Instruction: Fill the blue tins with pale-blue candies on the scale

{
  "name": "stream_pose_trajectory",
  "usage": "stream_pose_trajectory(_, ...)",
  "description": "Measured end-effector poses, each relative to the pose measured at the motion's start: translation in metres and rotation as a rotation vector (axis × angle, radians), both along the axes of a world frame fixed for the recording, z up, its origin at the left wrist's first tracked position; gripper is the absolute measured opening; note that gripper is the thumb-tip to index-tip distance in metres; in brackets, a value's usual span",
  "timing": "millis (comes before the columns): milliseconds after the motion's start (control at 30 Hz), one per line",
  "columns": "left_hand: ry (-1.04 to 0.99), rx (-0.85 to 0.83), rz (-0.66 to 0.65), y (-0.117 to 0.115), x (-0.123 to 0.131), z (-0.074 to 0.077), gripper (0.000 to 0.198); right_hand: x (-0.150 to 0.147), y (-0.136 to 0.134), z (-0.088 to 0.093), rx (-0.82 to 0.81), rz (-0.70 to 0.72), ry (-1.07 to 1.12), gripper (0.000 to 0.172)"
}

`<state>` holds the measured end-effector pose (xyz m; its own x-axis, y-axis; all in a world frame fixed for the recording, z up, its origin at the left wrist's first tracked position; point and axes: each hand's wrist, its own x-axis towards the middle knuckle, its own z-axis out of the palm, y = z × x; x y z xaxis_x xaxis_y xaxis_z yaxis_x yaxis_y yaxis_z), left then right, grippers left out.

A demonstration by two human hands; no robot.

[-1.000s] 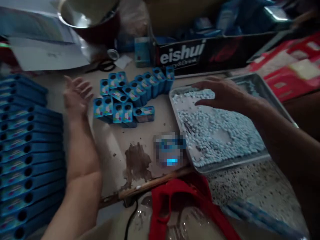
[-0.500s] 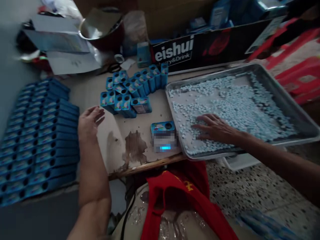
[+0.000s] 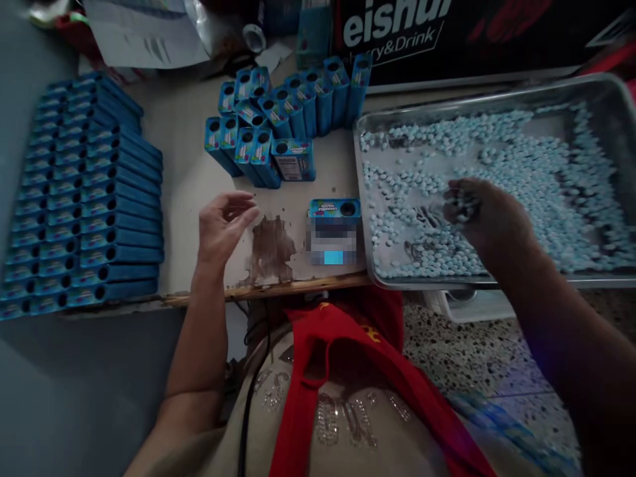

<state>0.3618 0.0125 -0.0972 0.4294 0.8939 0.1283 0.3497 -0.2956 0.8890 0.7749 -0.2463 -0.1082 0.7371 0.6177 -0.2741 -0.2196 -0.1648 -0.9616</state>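
Observation:
My right hand (image 3: 494,218) is over the metal tray (image 3: 477,283), its fingers curled round a clump of small pale-blue candies (image 3: 527,165). More of these candies lie spread across the tray, with thin patches on its left side. My left hand (image 3: 223,222) hovers above the table, loosely curled, its thumb apart from the fingers and nothing in it. Between the hands, close to the tray's left wall, stands a small blue box (image 3: 334,209) with a dark round hole in its top; its front is blurred out. Beyond my left hand stand several similar blue boxes (image 3: 283,116).
Tight rows of blue boxes (image 3: 122,199) fill the table's left end. A black printed carton (image 3: 397,40) stands behind the tray. Papers (image 3: 149,33) lie at the back left. The table's wooden front edge (image 3: 278,289) is worn. A white container (image 3: 477,311) sits below the tray.
My right hand has gone from lying spread on the candies to curling round some of them, farther right. My left hand has moved right, away from the stacked boxes. The view has tilted downward.

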Motion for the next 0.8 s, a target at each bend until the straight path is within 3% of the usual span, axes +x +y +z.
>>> stream_pose_trajectory(100, -0.026, -0.008, -0.215, -0.019, 0.016, 0.007, 0.049, -0.008, 0.004, 0.004, 0.120, -0.120, 0.167, 0.017)
stream_pose_trajectory(200, -0.053, -0.015, -0.347, -0.030, 0.029, 0.003, 0.061, -0.019, 0.008, 0.007, 0.123, -0.107, 0.114, 0.013)
stream_pose_trajectory(267, -0.055, -0.018, -0.379, -0.034, 0.034, -0.003, 0.069, -0.021, 0.011, 0.008, 0.091, -0.089, 0.118, 0.018)
stream_pose_trajectory(400, -0.057, -0.034, -0.402, -0.040, 0.042, -0.018, 0.089, -0.012, 0.014, 0.012, 0.092, -0.088, 0.334, 0.039)
stream_pose_trajectory(533, -0.053, -0.011, -0.427, -0.046, 0.056, -0.027, 0.105, -0.019, 0.015, 0.016, 0.053, 0.121, 0.224, 0.049)
stream_pose_trajectory(667, -0.038, 0.063, -0.471, -0.047, 0.065, -0.030, 0.103, -0.040, 0.024, 0.022, 0.036, 0.238, 0.212, 0.066)
stream_pose_trajectory(800, -0.058, 0.062, -0.488, -0.048, 0.064, -0.029, 0.095, -0.042, 0.029, 0.025, 0.110, 0.202, 0.176, 0.064)
